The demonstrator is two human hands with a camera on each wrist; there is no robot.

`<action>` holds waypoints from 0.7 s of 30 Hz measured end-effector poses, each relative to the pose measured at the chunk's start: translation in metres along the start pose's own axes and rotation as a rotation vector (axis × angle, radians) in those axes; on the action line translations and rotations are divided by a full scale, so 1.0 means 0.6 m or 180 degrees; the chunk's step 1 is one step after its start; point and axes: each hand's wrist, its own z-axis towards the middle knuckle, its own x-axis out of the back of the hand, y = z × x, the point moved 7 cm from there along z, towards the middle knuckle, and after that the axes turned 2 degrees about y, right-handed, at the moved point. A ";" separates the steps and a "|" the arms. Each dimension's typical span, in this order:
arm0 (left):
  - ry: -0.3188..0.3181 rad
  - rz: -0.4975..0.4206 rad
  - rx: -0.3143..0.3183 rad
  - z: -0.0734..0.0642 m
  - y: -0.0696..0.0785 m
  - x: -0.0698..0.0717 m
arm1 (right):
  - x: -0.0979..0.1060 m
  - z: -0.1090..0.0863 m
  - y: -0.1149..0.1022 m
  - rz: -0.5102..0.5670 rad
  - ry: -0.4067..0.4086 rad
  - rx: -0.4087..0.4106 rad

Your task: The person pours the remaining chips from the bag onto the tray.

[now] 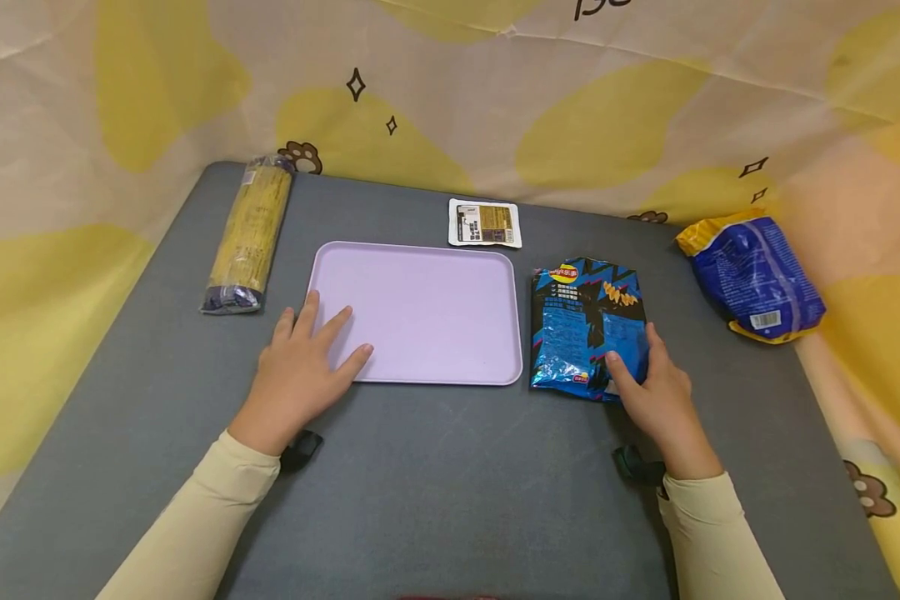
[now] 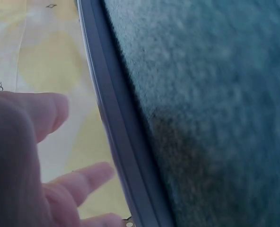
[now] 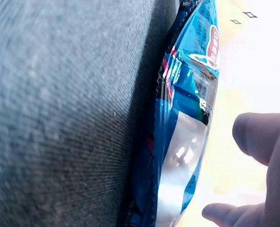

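A lilac rectangular tray (image 1: 427, 317) lies on the grey table. Over its near left corner my left hand (image 1: 300, 367) is spread, fingers apart; the left wrist view shows the thumb (image 2: 48, 111) and fingers beside the tray's edge (image 2: 116, 104). To the tray's right lies a blue and black chip bag (image 1: 570, 325). My right hand (image 1: 660, 400) is at the bag's near right corner, thumb over its face and fingers along its right side. In the right wrist view, a visible gap separates the thumb (image 3: 258, 135) from the bag (image 3: 187, 127). Neither hand grips anything.
A long clear pack of dry noodles (image 1: 249, 233) lies at the back left. Behind the tray is a small flat white-edged packet (image 1: 484, 223). A blue and yellow bag (image 1: 757, 275) sits at the right edge, against the patterned cloth (image 1: 450, 108) around the table (image 1: 450, 500).
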 end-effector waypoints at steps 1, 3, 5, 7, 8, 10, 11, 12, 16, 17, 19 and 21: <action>-0.0053 0.0019 0.0020 0.000 0.000 -0.003 | -0.001 0.000 0.001 0.0004 -0.0007 -0.0041; -0.0119 0.0037 0.0044 0.000 -0.001 -0.007 | -0.001 -0.001 0.002 0.0014 -0.0006 -0.0103; -0.0157 0.0037 0.0057 0.000 -0.001 -0.009 | -0.001 -0.002 0.002 0.0037 -0.0002 -0.0142; -0.0167 0.0044 0.0059 -0.001 -0.001 -0.009 | -0.001 -0.003 0.003 0.0051 0.0011 -0.0146; -0.0169 0.0049 0.0052 -0.002 -0.001 -0.009 | 0.000 -0.003 0.002 0.0055 0.0017 -0.0142; -0.0177 0.0069 0.0032 -0.003 0.000 -0.009 | 0.000 -0.004 0.002 0.0048 0.0024 -0.0124; -0.0181 0.0083 0.0021 -0.003 0.001 -0.009 | 0.000 -0.003 0.002 0.0043 0.0031 -0.0120; -0.0187 0.0096 0.0010 -0.004 0.002 -0.010 | 0.000 -0.003 0.002 0.0033 0.0036 -0.0109; -0.0221 0.0139 -0.0007 -0.005 0.003 -0.011 | 0.000 -0.001 0.002 -0.0003 0.0067 -0.0032; -0.0232 0.0147 -0.0006 -0.005 0.003 -0.011 | 0.000 0.000 0.001 -0.0007 0.0076 -0.0008; -0.0249 0.0146 -0.0001 -0.006 0.006 -0.009 | 0.000 0.002 0.000 -0.0017 0.0082 0.0033; -0.0265 0.0137 -0.0001 -0.005 0.010 -0.007 | -0.001 0.003 0.000 -0.0025 0.0080 0.0024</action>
